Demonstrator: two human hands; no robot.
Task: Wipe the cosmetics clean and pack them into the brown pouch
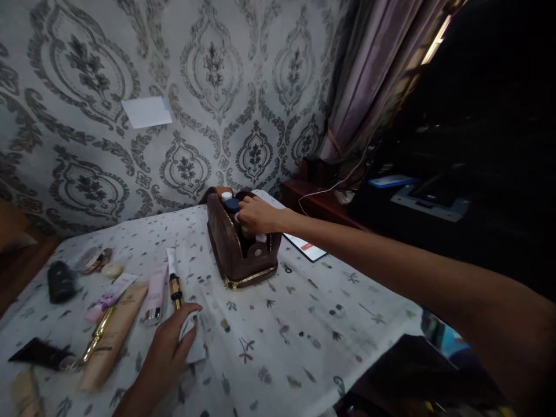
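Note:
A brown leather-look makeup bag (223,246) with gold zips stands unzipped on the cloth. My right hand (257,215) reaches into its opening, fingers curled; whatever they hold is hidden. Beside those fingers, a dark blue lid (231,205) and a white cap (226,197) show inside the bag. My left hand (170,341) rests low on the cloth, its thumb and fingers closed around a crumpled white tissue or cloth (191,336). Just beyond it lies a black-and-gold tube (175,286), and left of that a pale pink tube (155,292) with a shiny cap.
Several more cosmetics lie at the left, including a beige tube (115,336), a gold tube (99,333), a black tube (41,353) and a dark rounded item (61,282). A phone or tablet (310,250) lies behind my right forearm. The patterned tablecloth (278,347) ends at the front right.

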